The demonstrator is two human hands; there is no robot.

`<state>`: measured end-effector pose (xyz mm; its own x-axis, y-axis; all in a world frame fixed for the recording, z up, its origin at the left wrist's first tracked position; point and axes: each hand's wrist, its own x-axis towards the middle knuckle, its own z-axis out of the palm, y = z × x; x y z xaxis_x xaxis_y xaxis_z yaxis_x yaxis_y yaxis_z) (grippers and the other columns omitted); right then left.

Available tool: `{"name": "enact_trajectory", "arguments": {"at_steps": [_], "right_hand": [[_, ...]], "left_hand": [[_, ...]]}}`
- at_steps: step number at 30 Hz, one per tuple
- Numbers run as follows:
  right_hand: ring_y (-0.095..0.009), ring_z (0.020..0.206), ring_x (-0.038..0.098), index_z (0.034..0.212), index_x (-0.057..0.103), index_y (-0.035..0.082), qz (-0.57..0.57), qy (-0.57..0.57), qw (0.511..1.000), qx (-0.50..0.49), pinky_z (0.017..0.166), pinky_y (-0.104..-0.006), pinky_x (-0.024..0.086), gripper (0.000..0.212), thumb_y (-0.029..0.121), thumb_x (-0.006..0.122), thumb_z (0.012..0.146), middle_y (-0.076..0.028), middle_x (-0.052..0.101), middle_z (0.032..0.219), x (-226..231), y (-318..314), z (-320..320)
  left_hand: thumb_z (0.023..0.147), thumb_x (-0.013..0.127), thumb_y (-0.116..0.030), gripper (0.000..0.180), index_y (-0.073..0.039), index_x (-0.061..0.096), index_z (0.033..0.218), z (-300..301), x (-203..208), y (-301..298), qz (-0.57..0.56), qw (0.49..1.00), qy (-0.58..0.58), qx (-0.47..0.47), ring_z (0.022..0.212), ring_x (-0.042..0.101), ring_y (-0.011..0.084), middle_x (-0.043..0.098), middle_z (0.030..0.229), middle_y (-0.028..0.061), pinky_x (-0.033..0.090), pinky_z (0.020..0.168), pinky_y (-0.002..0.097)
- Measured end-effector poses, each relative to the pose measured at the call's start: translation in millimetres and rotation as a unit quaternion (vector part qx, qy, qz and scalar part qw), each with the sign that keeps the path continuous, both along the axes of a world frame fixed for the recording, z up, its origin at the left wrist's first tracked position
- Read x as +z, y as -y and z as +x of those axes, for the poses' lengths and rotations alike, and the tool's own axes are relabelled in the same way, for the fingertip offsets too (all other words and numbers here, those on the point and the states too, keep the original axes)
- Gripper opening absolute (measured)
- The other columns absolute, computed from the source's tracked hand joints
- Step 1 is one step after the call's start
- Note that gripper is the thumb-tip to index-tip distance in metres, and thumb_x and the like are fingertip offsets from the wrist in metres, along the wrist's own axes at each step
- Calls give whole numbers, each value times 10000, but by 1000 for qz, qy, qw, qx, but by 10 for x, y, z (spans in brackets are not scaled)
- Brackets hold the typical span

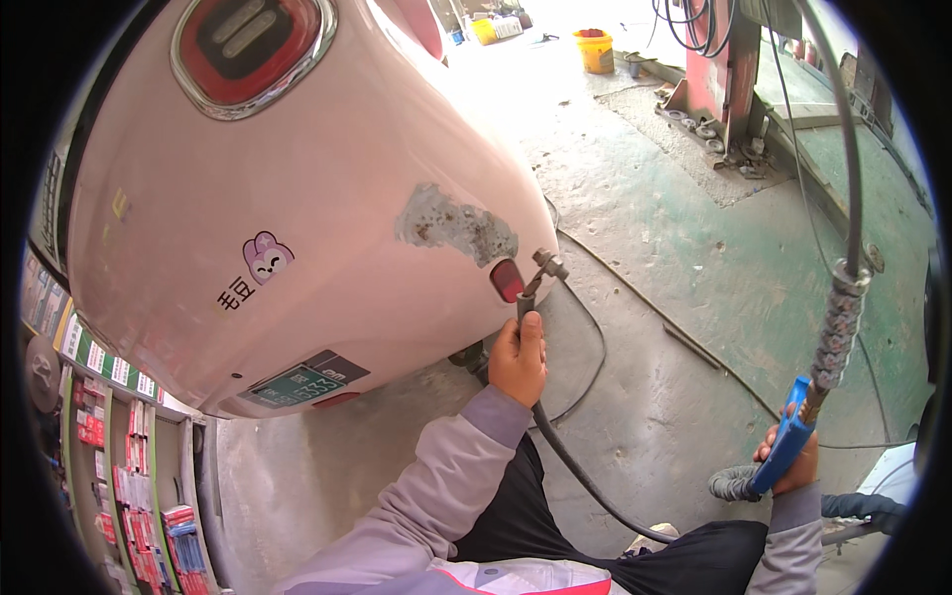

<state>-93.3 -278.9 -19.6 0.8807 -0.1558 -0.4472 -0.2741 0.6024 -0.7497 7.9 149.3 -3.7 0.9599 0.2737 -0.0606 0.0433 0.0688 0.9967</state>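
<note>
My left hand is closed around a thick black cable, just below its metal clamp end. That end is beside the small red reflector on the pink car's rear bumper; whether they touch I cannot tell. Above the reflector is a bare grey, rough patch in the paint. At the lower right my right hand grips a blue-handled tool. Wrapped hose leads up from the tool, and a grey coiled part sits at its lower end.
Thin cables trail over the worn concrete floor. A red post with loose metal parts at its foot stands at the upper right, and a yellow bucket is at the back. Shelves of packages line the lower left.
</note>
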Motion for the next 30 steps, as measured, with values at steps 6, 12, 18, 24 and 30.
{"name": "enact_trajectory", "arguments": {"at_steps": [6,12,18,24,30], "right_hand": [[-231,471,577,1017,505,98,-39,-37,998,41,489,-409,534,263,330,576,917,-84,551,624,73,-155,-19],[-258,472,589,1027,467,61,-71,-51,992,95,477,-420,542,232,166,572,848,-130,548,623,112,-230,-75],[-287,449,595,938,504,56,-149,-57,976,150,469,-469,546,189,195,605,859,-149,566,594,-54,-104,-220],[-261,503,629,1093,507,11,-185,-93,967,152,431,-425,569,346,163,641,813,-137,600,721,58,-144,-301],[-246,630,673,1099,515,-1,-176,-93,963,185,524,-399,601,445,228,722,778,-138,647,836,152,-165,-322]], "left_hand": [[1008,473,-506,466,-82,461,817,112,-32,-59,-32,999,28,30,497,424,60,444,613,-23,373,456,236],[1021,434,-506,469,-77,463,832,148,-82,-44,-90,995,28,44,507,428,73,436,610,-14,389,463,251],[1022,432,-505,459,-81,459,848,136,-57,-48,-113,993,16,40,517,409,68,430,630,-17,393,477,246],[1016,439,-515,461,-87,455,845,127,-23,-33,-156,987,5,30,524,408,66,432,643,-20,390,488,235],[1017,437,-515,459,-95,452,834,119,-13,-15,-149,988,11,29,526,409,65,436,644,-21,387,487,234]]}}
